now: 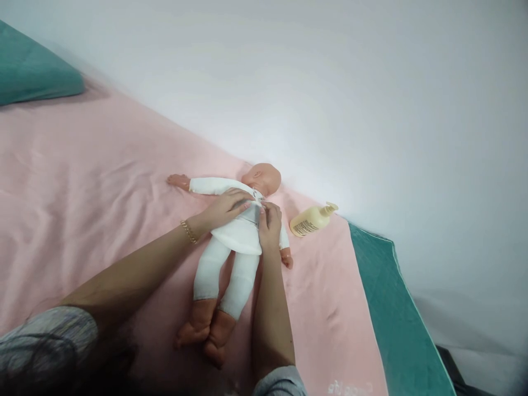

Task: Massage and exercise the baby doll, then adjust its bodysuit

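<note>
A baby doll with a bare head and a white cloth body lies stretched out on a pink sheet, its head turned to one side. Flat across the upper left of its torso rests my left hand, fingers extended. My right hand lies along the right side of the torso, its fingers bent a little over the doll and holding nothing. Between my hands, part of the white cloth and a grey shaded patch show. My right wrist partly covers the doll's arm on that side.
A yellow pump bottle leans right of the doll's head, near the white wall. The pink sheet spreads over a green mattress whose edge shows at right. A green pillow lies at the far left.
</note>
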A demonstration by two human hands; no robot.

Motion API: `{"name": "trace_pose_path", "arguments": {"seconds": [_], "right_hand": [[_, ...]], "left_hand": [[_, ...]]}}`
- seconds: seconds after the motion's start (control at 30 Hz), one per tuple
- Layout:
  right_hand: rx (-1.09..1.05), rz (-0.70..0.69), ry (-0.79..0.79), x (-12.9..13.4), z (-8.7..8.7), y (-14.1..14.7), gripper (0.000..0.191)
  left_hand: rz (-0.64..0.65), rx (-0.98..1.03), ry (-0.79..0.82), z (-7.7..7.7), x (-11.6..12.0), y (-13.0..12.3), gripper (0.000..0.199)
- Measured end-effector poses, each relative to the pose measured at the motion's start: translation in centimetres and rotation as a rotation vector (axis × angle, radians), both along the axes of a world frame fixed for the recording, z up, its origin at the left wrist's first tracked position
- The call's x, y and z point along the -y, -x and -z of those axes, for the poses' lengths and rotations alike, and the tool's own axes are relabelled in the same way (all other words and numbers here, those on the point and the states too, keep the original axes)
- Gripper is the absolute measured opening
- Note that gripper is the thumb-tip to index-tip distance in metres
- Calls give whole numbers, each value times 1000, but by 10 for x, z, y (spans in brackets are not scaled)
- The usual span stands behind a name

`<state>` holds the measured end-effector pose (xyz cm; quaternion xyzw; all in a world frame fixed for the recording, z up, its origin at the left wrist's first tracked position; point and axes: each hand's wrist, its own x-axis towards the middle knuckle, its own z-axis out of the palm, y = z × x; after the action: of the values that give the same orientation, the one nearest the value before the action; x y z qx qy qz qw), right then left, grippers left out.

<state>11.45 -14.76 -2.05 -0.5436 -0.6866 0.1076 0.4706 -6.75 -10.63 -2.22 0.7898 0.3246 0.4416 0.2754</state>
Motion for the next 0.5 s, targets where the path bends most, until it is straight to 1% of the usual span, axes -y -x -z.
{"name": "trace_pose_path", "arguments": {"seconds": [0.13,0.27,0.4,0.5], "right_hand": [[54,-46,81,-4,2,-1,31],[96,-43,160,-11,2,-1,31],[57,-11,229,-20,1,0,33],[19,26,201,-21,2,4,31]], "left_hand": [[-3,-132,4,7,-3,-2,44],[-5,-203,-12,6,-6,-3,42],[-2,-228,-5,4,-8,-2,41],[-14,-203,-9,4,-7,-2,42]]}}
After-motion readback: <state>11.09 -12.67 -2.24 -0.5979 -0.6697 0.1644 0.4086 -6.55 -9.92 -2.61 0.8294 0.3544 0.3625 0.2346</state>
